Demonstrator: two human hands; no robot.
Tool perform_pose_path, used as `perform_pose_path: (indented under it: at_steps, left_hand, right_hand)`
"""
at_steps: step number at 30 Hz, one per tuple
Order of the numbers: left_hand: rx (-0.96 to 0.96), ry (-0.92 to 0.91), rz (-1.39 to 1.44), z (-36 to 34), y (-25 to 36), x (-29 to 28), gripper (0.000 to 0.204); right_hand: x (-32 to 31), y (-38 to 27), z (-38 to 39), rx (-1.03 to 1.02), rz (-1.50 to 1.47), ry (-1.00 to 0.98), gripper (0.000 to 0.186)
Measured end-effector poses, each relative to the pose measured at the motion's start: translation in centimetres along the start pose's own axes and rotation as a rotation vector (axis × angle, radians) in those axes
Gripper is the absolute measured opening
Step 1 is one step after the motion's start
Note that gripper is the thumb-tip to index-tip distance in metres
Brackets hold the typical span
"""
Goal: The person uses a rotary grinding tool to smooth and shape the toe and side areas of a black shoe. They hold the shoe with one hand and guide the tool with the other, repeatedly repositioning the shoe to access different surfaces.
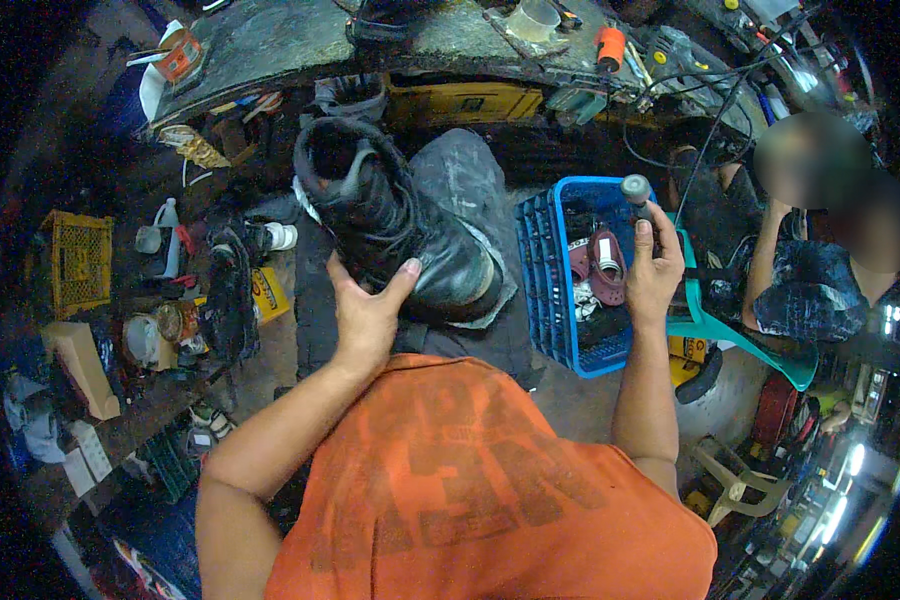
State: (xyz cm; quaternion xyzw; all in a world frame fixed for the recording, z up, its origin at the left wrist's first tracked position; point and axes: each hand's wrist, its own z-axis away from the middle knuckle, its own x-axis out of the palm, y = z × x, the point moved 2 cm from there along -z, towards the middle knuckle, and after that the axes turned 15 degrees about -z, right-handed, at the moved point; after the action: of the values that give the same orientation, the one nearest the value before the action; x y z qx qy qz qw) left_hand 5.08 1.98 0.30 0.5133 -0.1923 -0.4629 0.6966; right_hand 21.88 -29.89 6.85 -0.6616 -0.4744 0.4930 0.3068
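Note:
A black leather boot (410, 230) lies across my lap, its open shaft toward the upper left and its toe toward the lower right. My left hand (368, 315) grips the boot's near side, with the thumb on top. A pale edge shows along the sole near the toe. My right hand (655, 262) is raised over the right side of a blue plastic crate, apart from the boot. Its fingers are closed around what looks like a hammer (634, 188); the round grey end points up and the rest is mostly hidden by the hand.
The blue crate (545, 290) holds maroon clogs (607, 265). A cluttered workbench (290, 40) stands ahead, with a yellow crate (460, 103) beneath. At right, a person (808, 290) sits behind a teal plastic chair (760, 350). Another yellow crate (80, 262) and loose items lie left.

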Motion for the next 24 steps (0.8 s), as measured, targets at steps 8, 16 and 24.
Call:
perform_pose_path:
  at_steps: [8, 16, 24]
  left_hand:
    - [0.876, -0.597, -1.014, 3.2, 11.5, -7.4, 0.064]
    - [1.355, -0.969, -2.141, -8.5, 15.7, 4.4, 0.097]
    - [1.114, -1.37, -1.588, -16.0, 18.7, 8.4, 0.117]
  right_hand:
    - [-2.6, 1.7, 0.3, -0.023, 0.102, 0.086, 0.036]
    - [-1.0, -0.7, -0.5, -0.093, 0.061, 0.046, 0.035]
    - [-1.7, 0.2, -2.3, -0.114, 0.07, 0.002, 0.037]
